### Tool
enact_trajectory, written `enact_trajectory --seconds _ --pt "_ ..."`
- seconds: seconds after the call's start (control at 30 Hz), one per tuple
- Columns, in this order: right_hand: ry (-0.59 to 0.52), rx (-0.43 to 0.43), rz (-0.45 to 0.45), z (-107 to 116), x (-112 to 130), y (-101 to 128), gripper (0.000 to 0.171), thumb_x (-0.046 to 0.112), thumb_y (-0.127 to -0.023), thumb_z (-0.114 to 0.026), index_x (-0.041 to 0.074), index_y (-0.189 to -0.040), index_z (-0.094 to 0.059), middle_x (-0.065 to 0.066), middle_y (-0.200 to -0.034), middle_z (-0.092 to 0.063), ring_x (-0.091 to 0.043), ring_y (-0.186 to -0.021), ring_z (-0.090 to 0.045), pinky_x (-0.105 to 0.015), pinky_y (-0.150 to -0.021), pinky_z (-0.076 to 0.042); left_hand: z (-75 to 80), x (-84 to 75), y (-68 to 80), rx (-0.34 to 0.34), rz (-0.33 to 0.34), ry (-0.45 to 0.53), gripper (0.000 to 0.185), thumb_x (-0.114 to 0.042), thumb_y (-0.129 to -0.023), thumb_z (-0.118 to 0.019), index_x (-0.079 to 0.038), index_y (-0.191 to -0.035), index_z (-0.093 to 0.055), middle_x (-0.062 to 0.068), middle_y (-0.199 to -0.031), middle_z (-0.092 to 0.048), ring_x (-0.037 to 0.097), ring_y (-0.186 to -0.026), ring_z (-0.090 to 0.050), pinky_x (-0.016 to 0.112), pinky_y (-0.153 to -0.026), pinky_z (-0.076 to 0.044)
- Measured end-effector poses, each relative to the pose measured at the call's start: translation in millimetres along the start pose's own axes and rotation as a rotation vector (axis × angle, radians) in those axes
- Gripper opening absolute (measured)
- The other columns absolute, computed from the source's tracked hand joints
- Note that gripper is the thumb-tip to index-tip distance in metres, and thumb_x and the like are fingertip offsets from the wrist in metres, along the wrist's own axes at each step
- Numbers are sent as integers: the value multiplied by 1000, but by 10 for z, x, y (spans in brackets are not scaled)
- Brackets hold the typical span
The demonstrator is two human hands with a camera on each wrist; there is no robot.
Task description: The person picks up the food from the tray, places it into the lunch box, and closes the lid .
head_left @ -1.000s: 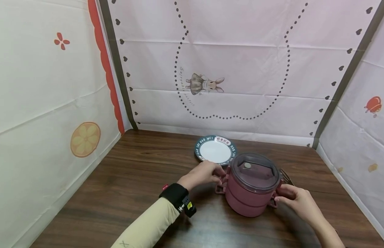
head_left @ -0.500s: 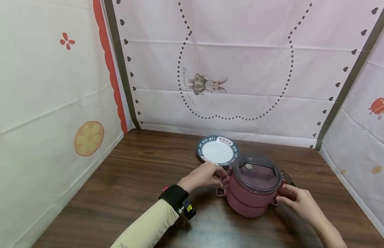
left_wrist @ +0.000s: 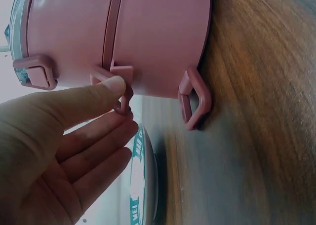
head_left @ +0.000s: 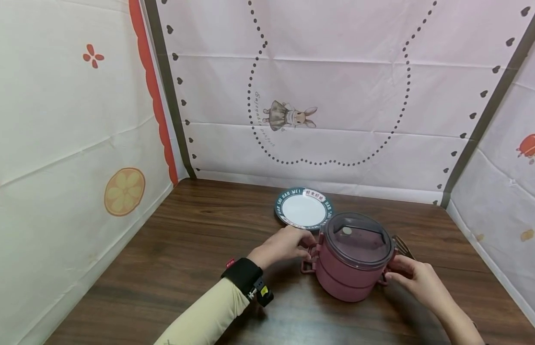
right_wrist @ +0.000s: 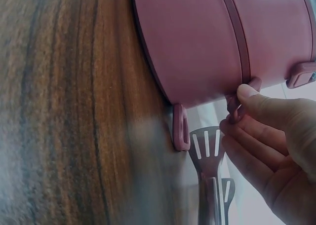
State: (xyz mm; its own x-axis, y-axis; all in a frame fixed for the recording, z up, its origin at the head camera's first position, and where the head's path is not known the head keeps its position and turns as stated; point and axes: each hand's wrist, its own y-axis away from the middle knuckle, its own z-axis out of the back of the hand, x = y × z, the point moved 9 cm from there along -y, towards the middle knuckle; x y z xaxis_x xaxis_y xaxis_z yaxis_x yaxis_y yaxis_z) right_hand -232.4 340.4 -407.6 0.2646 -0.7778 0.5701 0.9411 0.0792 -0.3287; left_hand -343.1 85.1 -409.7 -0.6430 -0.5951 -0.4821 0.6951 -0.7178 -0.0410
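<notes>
2 hands at the clasps of a pink lunch box

The lunch box [head_left: 351,261] stood on the table [head_left: 172,268], right of centre, near a plate [head_left: 303,209]. The left hand [head_left: 284,243] and right hand [head_left: 416,280] each pinched 1 side clasp.

The lunch box [head_left: 353,262] hides most of the slotted turner [head_left: 401,246] behind it and covers the near rim of the plate [head_left: 303,209] — in both wrist views its lid runs off the picture's edge, and the right hand [head_left: 416,281] is cut at the wrist.
</notes>
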Motion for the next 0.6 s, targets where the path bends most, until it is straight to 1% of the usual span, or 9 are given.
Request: enact_trajectory --seconds 0.17,0.23,0.37,0.5,0.6 --pt "11 -10 15 -3 13 2 28 13 -85 -77 9 -112 -71 -6 -100 -77 11 -88 -63 -20 -71 -58 -32 -21 -1 -11 -7 4 43 -34 -86 -79 -23 -125 -68 -8 -120 -71 6 -113 -65 25 -95 -54" --pt "26 -13 14 -1 21 4 27 13 -85 -78 10 -111 -72 -5 -99 -77 10 -87 -63 -22 -71 -59 -56 -45 1 -22 -3 -22 44 -35 -86 -79 -22 -126 -67 -7 -121 -70 6 -113 -64 26 -95 -54" --pt "48 -29 33 14 50 9 25 11 -84 -78 9 -108 -72 -3 -96 -77 10 -86 -63 -25 -70 -59 -101 -76 1 -37 26 -73 44 -32 -88 -77 -21 -128 -63 -4 -120 -69 7 -109 -63 26 -90 -55" --pt "48 -64 64 32 80 24 24 7 -82 -79 6 -105 -72 -6 -95 -77 11 -85 -63 -28 -71 -60 -125 -77 7 -48 48 -76 43 -30 -88 -77 -21 -128 -63 -4 -118 -69 5 -102 -62 24 -84 -54" --pt "54 -86 72 42 96 32 25 5 -81 -80 5 -105 -72 -7 -95 -77 11 -86 -63 -29 -70 -61 -121 -84 8 -63 61 -85 41 -30 -87 -78 -21 -125 -64 -6 -111 -69 3 -93 -60 22 -80 -52"
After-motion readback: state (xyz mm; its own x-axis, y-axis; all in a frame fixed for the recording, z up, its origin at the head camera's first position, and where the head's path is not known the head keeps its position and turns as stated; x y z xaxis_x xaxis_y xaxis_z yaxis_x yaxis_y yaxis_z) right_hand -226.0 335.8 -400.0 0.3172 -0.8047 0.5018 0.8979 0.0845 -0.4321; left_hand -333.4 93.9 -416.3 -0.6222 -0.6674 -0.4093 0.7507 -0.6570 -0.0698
